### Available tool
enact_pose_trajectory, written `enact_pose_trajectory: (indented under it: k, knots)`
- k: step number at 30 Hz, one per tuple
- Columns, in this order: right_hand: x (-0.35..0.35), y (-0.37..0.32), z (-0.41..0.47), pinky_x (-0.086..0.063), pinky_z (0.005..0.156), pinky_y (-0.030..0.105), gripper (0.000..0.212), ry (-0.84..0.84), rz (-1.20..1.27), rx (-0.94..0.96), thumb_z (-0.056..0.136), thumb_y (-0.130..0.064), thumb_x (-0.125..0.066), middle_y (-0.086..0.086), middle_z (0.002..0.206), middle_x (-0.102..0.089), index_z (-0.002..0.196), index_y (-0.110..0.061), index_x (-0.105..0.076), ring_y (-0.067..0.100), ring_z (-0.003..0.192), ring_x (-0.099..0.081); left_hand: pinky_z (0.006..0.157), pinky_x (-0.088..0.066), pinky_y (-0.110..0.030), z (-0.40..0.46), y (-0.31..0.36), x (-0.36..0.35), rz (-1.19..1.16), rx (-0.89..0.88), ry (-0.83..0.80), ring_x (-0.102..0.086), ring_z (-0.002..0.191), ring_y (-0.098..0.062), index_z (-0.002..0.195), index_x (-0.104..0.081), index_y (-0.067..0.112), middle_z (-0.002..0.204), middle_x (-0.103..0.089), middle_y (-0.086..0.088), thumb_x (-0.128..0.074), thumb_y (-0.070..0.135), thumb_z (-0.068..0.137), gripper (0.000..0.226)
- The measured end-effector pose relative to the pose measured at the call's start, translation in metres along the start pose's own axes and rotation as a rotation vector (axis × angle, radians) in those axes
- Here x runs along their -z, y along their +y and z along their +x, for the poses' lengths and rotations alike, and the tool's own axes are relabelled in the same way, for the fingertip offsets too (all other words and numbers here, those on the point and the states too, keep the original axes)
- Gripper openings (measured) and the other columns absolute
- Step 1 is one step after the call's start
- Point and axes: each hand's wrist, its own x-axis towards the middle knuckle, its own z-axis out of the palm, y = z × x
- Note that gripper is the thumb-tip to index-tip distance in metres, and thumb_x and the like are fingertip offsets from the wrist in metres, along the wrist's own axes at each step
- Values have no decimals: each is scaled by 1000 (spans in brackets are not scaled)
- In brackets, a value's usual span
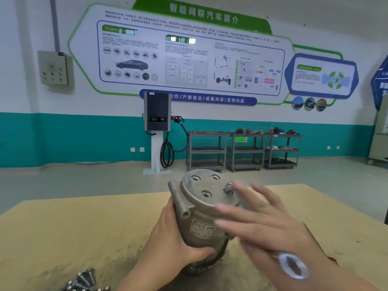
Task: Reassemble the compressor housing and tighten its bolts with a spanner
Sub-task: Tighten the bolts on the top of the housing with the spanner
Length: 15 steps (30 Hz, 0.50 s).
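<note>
Two hands attend: your left hand point(168, 238) grips the cylindrical cast-metal compressor housing point(201, 211) upright on the tan surface point(63, 232), while your right hand point(268, 223) hovers alongside, fingers point(237, 207) spread, blurred.

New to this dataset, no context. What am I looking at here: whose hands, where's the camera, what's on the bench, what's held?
No robot here: a person works with bare hands, and the single picture comes from a camera worn on their head, looking forward and down. The left hand grips a grey metal compressor, standing on a tan workbench. The right hand is open beside it, fingers spread and motion-blurred; whether it touches the housing is unclear. A ring-shaped spanner end shows near the right wrist; how it is carried is unclear. Loose bolts lie at the bench's near left edge. Behind are wall posters, a car charger and shelf carts.
</note>
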Motion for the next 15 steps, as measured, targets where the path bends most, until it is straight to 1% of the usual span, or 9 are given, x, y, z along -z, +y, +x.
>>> enact_pose_trajectory:
  k: [2,5,6,7,9,11,12,14,15]
  knots:
    - [-6,-14,26,-8,121,42,31,-310,93,163,98,-25,-55,-13,139,-55,127,-27,-65,4,145,-25,107,-37,-21,0,-1,0,42,-18,6,-38,132,9,134,-3,70,143,-36,32,-90,63,44,125]
    - [-33,-13,91,5,121,45,48,-538,208,64,103,-36,-38,-11,158,-30,150,-26,-34,5,149,0,115,-15,-18,0,-9,-1,275,34,32,-9,139,6,128,13,65,146,-5,30,-70,80,35,126]
    - [-45,-9,111,2,121,44,51,-587,217,12,104,-39,-36,-8,160,-26,153,-27,-25,6,149,1,116,-15,-18,0,-11,-1,255,51,17,-11,143,2,129,7,61,149,-6,28,-71,78,33,125]
    - [-54,-3,128,-2,120,42,52,-650,224,-72,105,-40,-34,-4,160,-25,153,-27,-22,8,149,-2,116,-22,-19,2,-13,0,146,46,-11,-23,143,0,129,-5,59,151,-19,25,-78,71,32,122]
    - [-69,20,151,-18,113,38,38,-757,310,-271,106,-40,-32,-2,150,-38,141,-28,-37,10,138,-30,113,-37,-31,5,-16,3,-75,7,-61,-44,136,-4,137,-19,56,145,-44,21,-96,46,38,125]
    - [-79,50,161,-27,100,35,29,-708,397,-484,106,-37,-32,2,138,-47,127,-23,-46,10,116,-44,108,-44,-43,3,-21,5,-148,-13,-42,-53,131,-13,135,-16,66,139,-55,6,-100,32,44,128]
    - [-84,66,159,-29,100,35,34,-616,420,-587,105,-35,-34,5,142,-46,133,-18,-45,15,120,-45,106,-46,-43,2,-22,6,-149,-8,-30,-56,128,-14,131,-15,71,136,-58,3,-100,32,43,128]
    - [-86,92,146,-31,102,35,39,-437,502,-755,104,-27,-39,9,144,-47,138,-11,-47,23,127,-45,105,-47,-35,0,-30,7,-119,15,-27,-58,124,-8,131,-14,70,130,-62,5,-99,43,40,128]
    - [-84,100,136,-33,99,33,37,-337,561,-830,102,-23,-42,10,142,-50,135,-9,-51,24,126,-47,104,-46,-30,-1,-34,7,-118,28,-39,-58,123,-6,137,-18,62,129,-63,7,-98,48,40,126]
